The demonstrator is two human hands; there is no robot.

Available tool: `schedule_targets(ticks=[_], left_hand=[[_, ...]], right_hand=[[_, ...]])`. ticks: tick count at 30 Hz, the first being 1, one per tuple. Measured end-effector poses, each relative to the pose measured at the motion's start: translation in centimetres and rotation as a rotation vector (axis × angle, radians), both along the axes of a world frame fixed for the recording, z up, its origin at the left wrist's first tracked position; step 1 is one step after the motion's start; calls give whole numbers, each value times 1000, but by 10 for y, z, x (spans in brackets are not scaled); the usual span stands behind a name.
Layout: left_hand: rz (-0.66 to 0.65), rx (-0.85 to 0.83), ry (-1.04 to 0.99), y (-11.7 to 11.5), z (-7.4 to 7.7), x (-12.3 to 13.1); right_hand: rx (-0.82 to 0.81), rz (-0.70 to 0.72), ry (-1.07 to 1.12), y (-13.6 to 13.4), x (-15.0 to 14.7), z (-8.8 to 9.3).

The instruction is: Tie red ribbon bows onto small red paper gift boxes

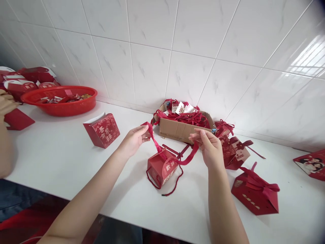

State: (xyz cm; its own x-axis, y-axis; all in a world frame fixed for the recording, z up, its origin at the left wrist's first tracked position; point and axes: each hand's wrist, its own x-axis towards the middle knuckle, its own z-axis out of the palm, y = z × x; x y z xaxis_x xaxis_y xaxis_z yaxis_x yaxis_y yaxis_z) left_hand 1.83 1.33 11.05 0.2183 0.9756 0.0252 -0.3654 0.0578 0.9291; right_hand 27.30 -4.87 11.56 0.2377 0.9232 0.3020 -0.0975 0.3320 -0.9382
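A small red gift box (162,169) with gold lettering stands on the white table in front of me. A dark red cord hangs around its sides, its loose end lying on the tabletop. Through the top of the box runs a red ribbon (189,158), spread out to both sides. One end of it is pinched in my left hand (135,139), above and left of the box. To the upper right, my right hand (208,145) pinches the ribbon's other end.
Behind the gift box stands a cardboard box (177,129) full of red ribbons and tags. Finished-looking boxes with bows (256,193) sit at right. An open red box (105,130) and a red basin (68,106) of sweets are at left, near another person's hand (7,101).
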Motion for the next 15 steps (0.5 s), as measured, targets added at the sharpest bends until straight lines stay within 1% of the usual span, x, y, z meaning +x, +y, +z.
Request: schedule_targets(ticks=[3,4,6,7,8,9,11,12,13,14,15], left_hand=[[-49,175,60,-5,28,11],[-74,212,72,-7,36,15],[-114,253,94,-10,50,22],[-132,266,105,-11,55,25],[-150,280,114,-12,59,27],[-167,296,122,-12,63,28],[-189,340,129,-12,66,28],[-192,363,129,-11,66,27],[-193,380,130,-11,66,25],[-192,392,126,-12,66,24],[-186,404,117,-12,65,22]], right_hand=[[20,-41,-10,-3,2,5],[10,-50,-62,-6,3,8],[-61,-10,-278,-15,7,17],[-116,63,-439,-20,9,21],[-171,181,-610,-26,11,25],[-218,343,-763,-30,12,28],[-314,648,-986,-36,12,30],[-365,738,-1051,-36,11,27],[-423,771,-1094,-34,10,24],[-482,757,-1129,-31,8,18],[-538,712,-1163,-26,5,13]])
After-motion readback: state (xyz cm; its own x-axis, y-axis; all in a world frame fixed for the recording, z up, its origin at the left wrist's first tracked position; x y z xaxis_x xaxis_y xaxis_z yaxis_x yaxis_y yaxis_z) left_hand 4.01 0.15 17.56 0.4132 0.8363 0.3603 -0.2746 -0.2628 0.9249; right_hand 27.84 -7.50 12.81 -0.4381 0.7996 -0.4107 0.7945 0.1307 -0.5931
